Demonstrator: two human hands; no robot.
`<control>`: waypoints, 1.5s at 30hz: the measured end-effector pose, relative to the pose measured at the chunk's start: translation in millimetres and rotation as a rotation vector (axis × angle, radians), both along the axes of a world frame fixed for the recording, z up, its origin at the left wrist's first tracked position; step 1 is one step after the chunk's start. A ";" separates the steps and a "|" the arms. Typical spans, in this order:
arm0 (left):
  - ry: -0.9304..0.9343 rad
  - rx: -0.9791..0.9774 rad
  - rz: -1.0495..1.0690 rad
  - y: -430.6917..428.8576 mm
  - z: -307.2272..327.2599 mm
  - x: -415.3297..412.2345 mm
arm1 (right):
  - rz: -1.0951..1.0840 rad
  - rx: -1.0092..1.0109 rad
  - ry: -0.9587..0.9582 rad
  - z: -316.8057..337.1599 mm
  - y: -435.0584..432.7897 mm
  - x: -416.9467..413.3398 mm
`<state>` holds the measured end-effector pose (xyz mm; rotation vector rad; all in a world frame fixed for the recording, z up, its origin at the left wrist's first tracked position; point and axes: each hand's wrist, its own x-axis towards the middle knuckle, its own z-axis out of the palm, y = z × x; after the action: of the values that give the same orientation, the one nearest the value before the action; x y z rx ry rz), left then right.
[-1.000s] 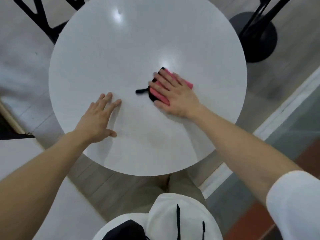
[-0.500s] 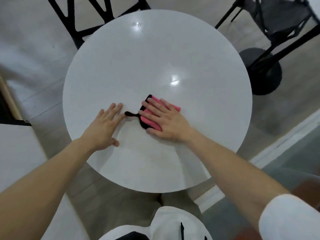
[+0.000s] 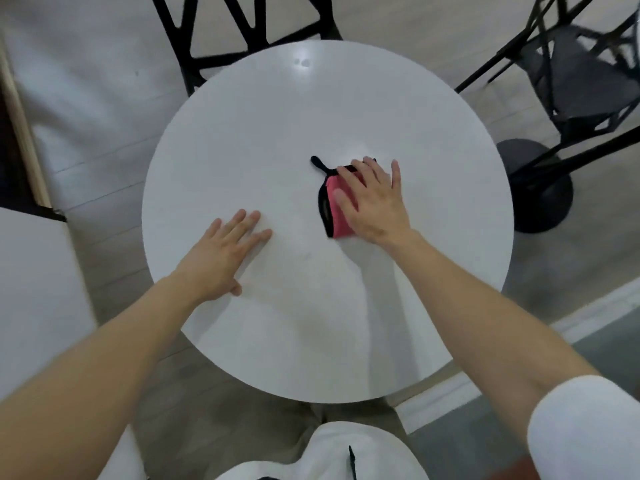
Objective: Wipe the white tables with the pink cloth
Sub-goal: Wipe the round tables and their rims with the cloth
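A round white table (image 3: 277,126) fills the middle of the head view. A pink cloth (image 3: 337,216) with black trim and a black loop lies flat on it, right of centre. My right hand (image 3: 372,200) presses down on the cloth with fingers spread, covering most of it. My left hand (image 3: 221,254) rests flat on the bare tabletop to the left, fingers apart, holding nothing, about a hand's width from the cloth.
A black chair (image 3: 242,26) stands beyond the table's far edge. Another black chair (image 3: 581,74) and a black round base (image 3: 540,188) are at the right. Part of a second white surface (image 3: 31,299) shows at the left edge.
My right hand has slid the cloth to the right and away from the left hand, turning it so the loop points up-left. The left hand stays planted flat. The camera has tilted up.
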<state>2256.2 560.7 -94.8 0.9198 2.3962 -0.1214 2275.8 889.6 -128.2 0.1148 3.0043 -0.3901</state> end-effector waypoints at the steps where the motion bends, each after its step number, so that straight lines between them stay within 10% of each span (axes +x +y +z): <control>1: -0.001 -0.006 0.002 0.8 1.1 -0.3 | 0.011 -0.023 0.015 4.6 15.5 -7.5; 10: 0.044 -0.103 0.064 20.6 14.5 6.2 | 0.172 -0.018 -0.497 58.8 20.7 -71.3; 18: 0.076 -0.150 0.052 24.5 16.0 8.5 | 0.302 -0.124 0.071 94.4 42.3 -45.8; 22: 0.093 -0.154 0.059 25.6 16.3 8.5 | 0.435 -0.037 -0.196 73.9 54.1 -27.0; 32: 0.093 -0.097 0.055 20.0 15.2 7.8 | 0.222 0.079 -0.044 -5.7 -36.6 -27.6; 38: 0.064 -0.076 0.075 20.8 20.8 6.7 | 0.617 0.019 0.016 -9.8 -62.9 -3.9; 45: 0.024 -0.059 0.058 17.8 21.2 0.9 | -0.255 0.143 0.033 -12.5 22.4 -122.7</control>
<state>2257.2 578.5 -73.6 0.8256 2.4258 -0.1811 2153.1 911.9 -140.7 0.5113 3.0546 -0.1990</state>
